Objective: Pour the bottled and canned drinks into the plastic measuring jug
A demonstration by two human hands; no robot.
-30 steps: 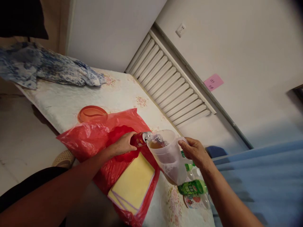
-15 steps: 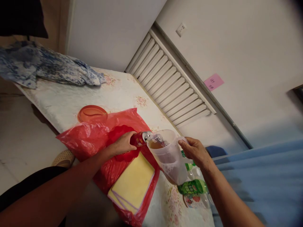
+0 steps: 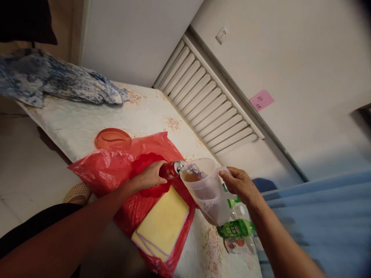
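My left hand is wrapped round a red drink can, which lies nearly sideways with its open top at the rim of a translucent plastic pitcher. My right hand grips the pitcher's handle and keeps it tilted toward the can. Brownish liquid shows inside the pitcher near its mouth. Beneath my left hand a red plastic bag is spread out, with a red scalloped object on it, partly covered by the hand. A folded yellow cloth with a purple edge lies on the bag.
An orange-red round lid lies by the bag on the flowered tablecloth. Green-labelled plastic bottles lie behind the pitcher. A blue-and-white patterned cloth drapes over the far left edge. A white radiator runs along the wall; a blue curtain hangs right.
Almost nothing differs. The can stays at the pitcher's rim, and both hands keep their grip with only a very slight shift of the pitcher.
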